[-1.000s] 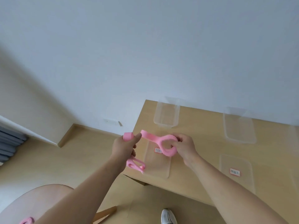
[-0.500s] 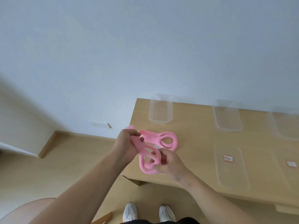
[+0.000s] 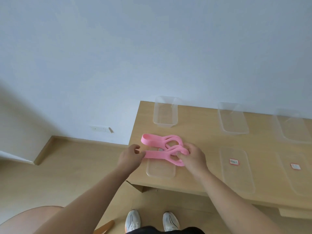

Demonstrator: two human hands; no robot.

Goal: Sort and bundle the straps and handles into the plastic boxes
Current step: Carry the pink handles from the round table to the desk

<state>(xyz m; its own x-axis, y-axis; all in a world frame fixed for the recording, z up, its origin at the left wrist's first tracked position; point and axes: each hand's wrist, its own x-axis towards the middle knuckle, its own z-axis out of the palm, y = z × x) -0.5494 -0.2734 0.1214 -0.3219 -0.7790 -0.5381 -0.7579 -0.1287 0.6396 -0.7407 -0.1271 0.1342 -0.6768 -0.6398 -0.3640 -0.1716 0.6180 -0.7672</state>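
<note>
Pink straps (image 3: 158, 144), long axis running left to right between the grips, looped handles pointing right, clutched in the curled right grip (image 3: 192, 157), near strap's flat tail pinched by the left grip (image 3: 131, 156), all over a clear box (image 3: 160, 173) on the desk (image 3: 199, 139).

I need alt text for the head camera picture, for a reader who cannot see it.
A person's left hand and right hand hold a flat pink strap with loop handles above a light wooden table. The left hand pinches one strap end; the right hand grips the loops. Clear plastic boxes stand on the table.
</note>
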